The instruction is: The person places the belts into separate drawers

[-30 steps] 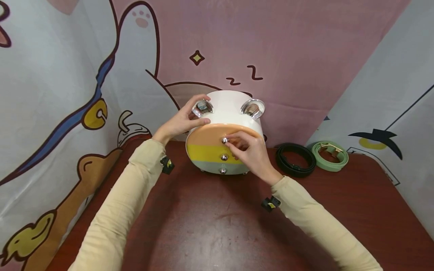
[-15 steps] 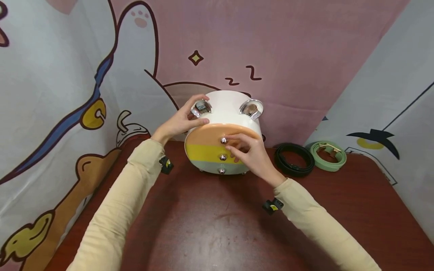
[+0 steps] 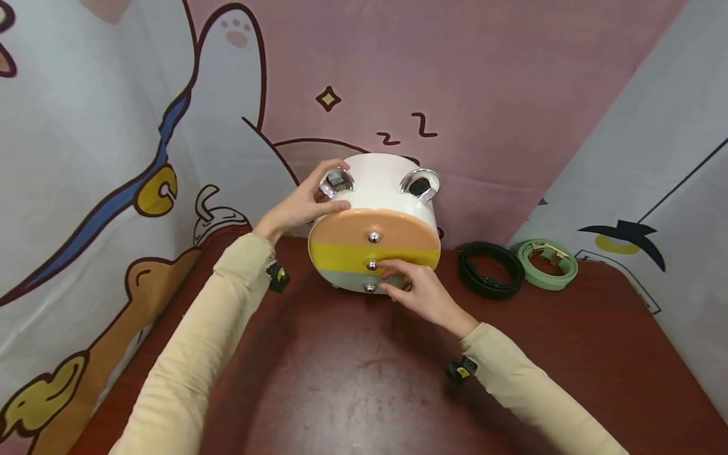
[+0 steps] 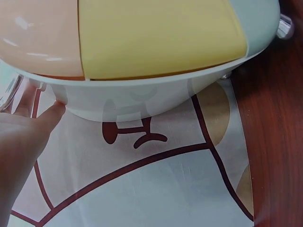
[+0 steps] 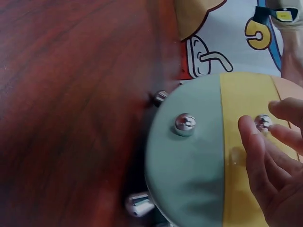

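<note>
A white drum-shaped drawer box (image 3: 382, 183) stands at the back of the table in the head view. Its front has an orange, a yellow and a grey-green drawer, each with a silver knob, and two silver ears sit on top. My left hand (image 3: 298, 205) grips the box at its left ear (image 3: 337, 182), thumb against the white shell (image 4: 94, 101). My right hand (image 3: 423, 287) is at the middle knob (image 5: 263, 122) of the yellow drawer, fingers spread around it, thumb apart from it. The bottom knob (image 5: 184, 124) shows beside the thumb. All drawers look closed.
A coiled black belt (image 3: 490, 281) and a coiled light green belt (image 3: 546, 281) lie on the red-brown table (image 3: 364, 379), right of the box. A printed cloth (image 3: 483, 82) hangs right behind the box.
My right hand has left the top knob of the orange drawer and moved down to the middle knob. The left hand keeps its place on the box.
</note>
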Tool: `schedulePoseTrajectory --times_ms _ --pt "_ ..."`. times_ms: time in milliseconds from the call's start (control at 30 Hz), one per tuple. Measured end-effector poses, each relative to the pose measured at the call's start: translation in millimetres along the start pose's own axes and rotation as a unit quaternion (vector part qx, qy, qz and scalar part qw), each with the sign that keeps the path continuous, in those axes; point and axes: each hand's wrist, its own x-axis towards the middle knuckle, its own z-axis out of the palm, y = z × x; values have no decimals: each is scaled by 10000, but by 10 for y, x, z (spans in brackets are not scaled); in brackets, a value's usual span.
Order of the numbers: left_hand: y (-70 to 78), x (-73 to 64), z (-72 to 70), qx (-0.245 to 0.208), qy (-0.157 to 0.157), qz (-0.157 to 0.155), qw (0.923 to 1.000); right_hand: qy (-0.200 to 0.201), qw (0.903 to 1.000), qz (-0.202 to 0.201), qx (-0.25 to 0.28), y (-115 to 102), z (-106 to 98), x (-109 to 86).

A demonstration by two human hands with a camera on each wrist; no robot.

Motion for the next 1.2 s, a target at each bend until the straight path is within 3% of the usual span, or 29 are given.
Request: schedulePoseTrajectory --times_ms 300,600,967,1200 --pt "-36 -9 9 11 -34 33 10000 167 9984 -83 532 77 193 64" --pt "-49 2 26 -239 -41 6 9997 747 9969 -2 231 77 283 115" --pt "-64 31 34 -287 -30 61 9996 1235 9857 328 1099 78 305 209" --pt "-65 33 29 -142 38 122 9998 1437 9840 450 955 56 342 232"
